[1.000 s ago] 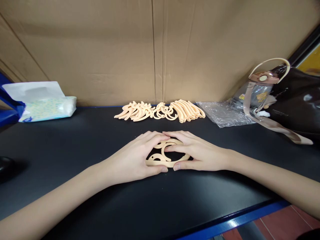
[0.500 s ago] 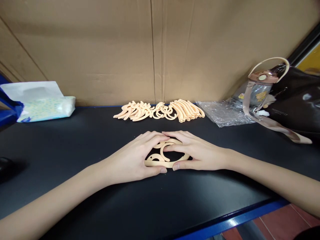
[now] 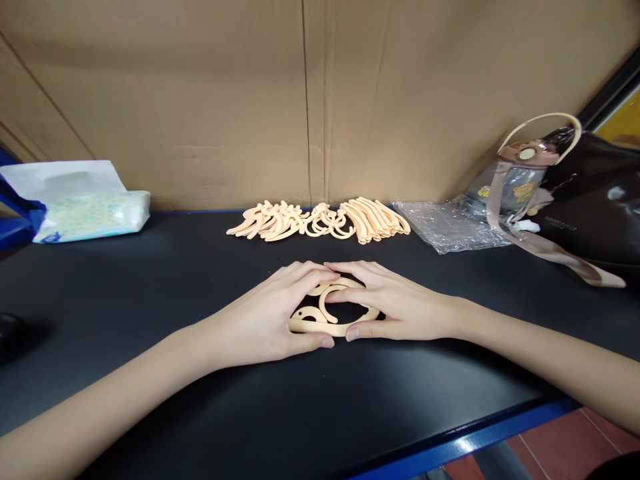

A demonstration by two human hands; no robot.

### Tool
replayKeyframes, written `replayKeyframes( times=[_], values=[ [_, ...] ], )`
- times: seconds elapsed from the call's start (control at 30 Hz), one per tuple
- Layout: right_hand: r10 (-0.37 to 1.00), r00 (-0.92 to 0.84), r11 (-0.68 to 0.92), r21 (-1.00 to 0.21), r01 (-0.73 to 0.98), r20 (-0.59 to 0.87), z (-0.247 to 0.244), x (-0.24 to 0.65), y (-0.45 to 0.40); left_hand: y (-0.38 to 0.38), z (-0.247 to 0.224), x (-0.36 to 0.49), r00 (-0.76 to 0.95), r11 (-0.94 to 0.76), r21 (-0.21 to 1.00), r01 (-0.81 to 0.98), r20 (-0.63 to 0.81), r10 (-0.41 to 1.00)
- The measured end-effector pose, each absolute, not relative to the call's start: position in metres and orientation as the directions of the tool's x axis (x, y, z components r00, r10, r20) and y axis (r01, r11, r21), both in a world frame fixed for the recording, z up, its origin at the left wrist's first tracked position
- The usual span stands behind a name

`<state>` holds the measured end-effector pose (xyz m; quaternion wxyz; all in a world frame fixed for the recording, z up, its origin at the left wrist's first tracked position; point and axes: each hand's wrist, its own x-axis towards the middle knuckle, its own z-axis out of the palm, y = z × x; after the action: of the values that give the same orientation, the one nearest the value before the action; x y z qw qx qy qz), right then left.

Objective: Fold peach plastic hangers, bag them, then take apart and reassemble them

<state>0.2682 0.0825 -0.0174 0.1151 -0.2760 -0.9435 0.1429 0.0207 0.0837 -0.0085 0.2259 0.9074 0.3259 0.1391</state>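
Note:
Both hands hold a group of flat, cream-coloured curved pieces (image 3: 330, 328) lying on the black tabletop. My left hand (image 3: 267, 313) curls round their left side, thumb along the near edge and fingertips at the far edge. From the right, my right hand (image 3: 395, 303) grips the same group, with its thumb at the near edge and a finger reaching inside a C-shaped piece (image 3: 325, 303). A small curved piece with a dark hole (image 3: 311, 312) shows between the hands. Parts of the outer pieces are hidden under the fingers.
At the back lie a left pile of curved pieces (image 3: 270, 221), some C-shaped pieces (image 3: 327, 221) and a right pile of long pieces (image 3: 377, 219). A tissue pack (image 3: 95, 212) stands left; clear plastic (image 3: 445, 227), a strapped bottle (image 3: 523, 180) and a black bag (image 3: 590, 200) are right.
The C-shaped piece between my hands has shifted very slightly to the left. Both hands keep nearly the same hold and position.

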Motion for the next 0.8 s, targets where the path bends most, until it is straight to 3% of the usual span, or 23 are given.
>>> replayKeyframes(
  times=[0.33,0.53,0.8],
  values=[
    [0.546,-0.826,0.815,-0.318,0.484,0.143,-0.017,0.269,0.082,0.084,-0.006,0.021,0.737,-0.704,0.463,0.538,0.148,0.66],
    [0.558,-0.799,0.822,-0.285,0.493,0.225,-0.014,0.271,0.081,0.096,0.004,0.006,0.665,-0.606,0.399,0.687,-0.01,0.747],
    [0.573,-0.787,0.815,-0.26,0.518,0.226,-0.011,0.27,0.078,0.113,0.035,-0.026,0.512,-0.485,0.181,0.856,-0.163,0.843]
  ],
)
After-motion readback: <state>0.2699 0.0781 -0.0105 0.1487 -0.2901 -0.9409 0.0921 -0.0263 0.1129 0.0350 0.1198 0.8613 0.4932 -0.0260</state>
